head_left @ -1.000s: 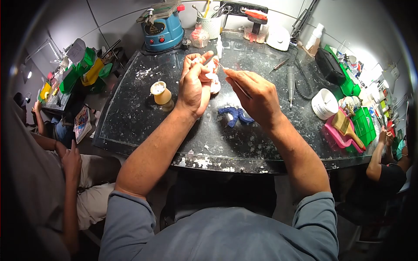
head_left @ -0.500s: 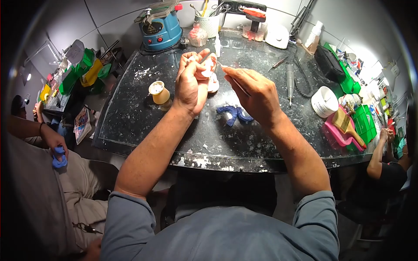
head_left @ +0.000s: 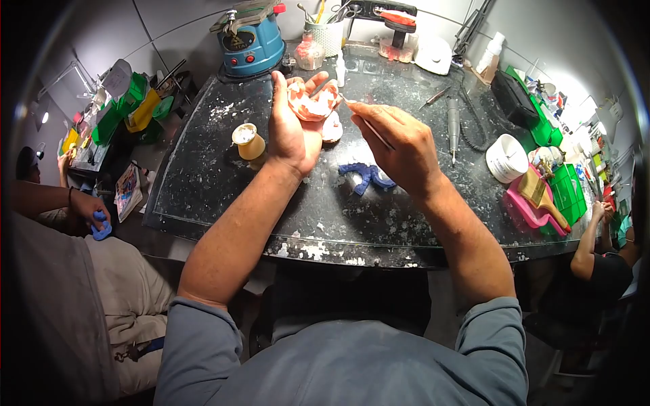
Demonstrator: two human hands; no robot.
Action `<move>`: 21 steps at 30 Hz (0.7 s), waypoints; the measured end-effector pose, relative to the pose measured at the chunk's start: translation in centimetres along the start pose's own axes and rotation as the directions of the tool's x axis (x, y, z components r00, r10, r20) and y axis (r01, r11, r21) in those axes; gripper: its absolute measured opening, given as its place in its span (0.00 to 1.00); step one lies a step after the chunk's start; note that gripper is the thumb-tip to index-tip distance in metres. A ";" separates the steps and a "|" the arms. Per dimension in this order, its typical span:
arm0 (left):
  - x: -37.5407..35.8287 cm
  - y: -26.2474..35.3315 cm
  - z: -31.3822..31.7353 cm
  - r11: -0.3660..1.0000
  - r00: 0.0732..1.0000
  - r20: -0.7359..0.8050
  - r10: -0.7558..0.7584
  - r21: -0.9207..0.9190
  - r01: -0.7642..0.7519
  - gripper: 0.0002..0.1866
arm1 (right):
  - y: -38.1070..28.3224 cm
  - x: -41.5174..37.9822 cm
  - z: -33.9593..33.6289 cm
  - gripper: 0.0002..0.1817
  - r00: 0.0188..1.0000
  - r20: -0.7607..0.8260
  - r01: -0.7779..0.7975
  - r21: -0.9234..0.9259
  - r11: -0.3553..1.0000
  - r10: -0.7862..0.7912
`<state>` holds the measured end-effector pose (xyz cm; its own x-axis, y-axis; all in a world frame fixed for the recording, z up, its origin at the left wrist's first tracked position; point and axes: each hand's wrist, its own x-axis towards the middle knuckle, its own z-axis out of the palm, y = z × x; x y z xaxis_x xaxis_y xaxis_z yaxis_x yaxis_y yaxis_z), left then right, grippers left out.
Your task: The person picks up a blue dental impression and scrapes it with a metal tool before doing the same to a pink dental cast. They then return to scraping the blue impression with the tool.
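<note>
— Black worktop point(head_left: 203, 183), blotched with white marks, set against a pale wall point(head_left: 186, 20). What stands along its far side?

— From the head view, a blue machine point(head_left: 252, 51) with two red knobs, at far left. To its right come a red-tinted jar point(head_left: 309, 55), a textured cup point(head_left: 326, 37) with tools standing in it, and a small white bottle point(head_left: 340, 70).

— And where is the pink-and-white curved piece point(head_left: 311, 108)?

— Above the middle of the far half, lying in the left grip point(head_left: 293, 143). That palm faces up, cupped, its thumb well apart from the fingers.

— How about the right grip point(head_left: 405, 141)?

— Fingers together, clamped on a thin tool point(head_left: 379, 134). Its tip points left, at the curved piece's right edge; I can't tell whether they touch.

— Anything below them?

— A smaller pink-and-white piece point(head_left: 332, 130) just under the held one, and two blue curved pieces point(head_left: 365, 178) nearer, between the forearms. Over to the left, a cream pot point(head_left: 248, 141) with something white inside.

— And on the right?

— A handpiece point(head_left: 453, 127) beside its coiled cord point(head_left: 472, 139), then an open white tub point(head_left: 506, 160) on its side. Past that, a brush point(head_left: 540, 196) lies across a pink dustpan point(head_left: 523, 211), next to a green tray point(head_left: 567, 193).

— Somebody's sitting at left?

— Yes, a co-worker's hand point(head_left: 87, 205) holds a blue object point(head_left: 101, 225), away from the worktop.
</note>
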<state>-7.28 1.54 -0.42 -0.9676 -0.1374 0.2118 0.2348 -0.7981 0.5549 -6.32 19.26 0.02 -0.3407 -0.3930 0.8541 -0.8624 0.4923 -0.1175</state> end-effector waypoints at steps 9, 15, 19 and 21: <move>0.2 0.3 -1.1 0.980 0.975 0.097 -0.198 -0.014 0.201 0.24 | 0.2 0.3 -0.5 0.11 0.996 -0.075 0.061 0.105 0.993 -0.053; -0.1 0.0 -0.9 0.916 0.914 0.116 -0.389 0.155 0.370 0.30 | 0.0 0.6 -0.9 0.13 0.990 -0.052 0.139 0.098 0.985 -0.134; -0.2 0.1 -0.6 0.918 0.922 0.086 -0.376 0.166 0.359 0.31 | 0.3 0.5 -0.6 0.12 0.986 -0.067 0.158 0.099 0.983 -0.152; -0.2 0.0 -0.7 0.917 0.919 0.096 -0.381 0.169 0.362 0.31 | 0.3 0.5 -0.6 0.12 0.986 -0.066 0.156 0.093 0.983 -0.150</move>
<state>-7.14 1.16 -1.01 -0.9703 0.2342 0.0602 -0.1199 -0.6823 0.7212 -6.49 19.69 0.70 -0.1819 -0.4106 0.8935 -0.9360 0.3508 -0.0294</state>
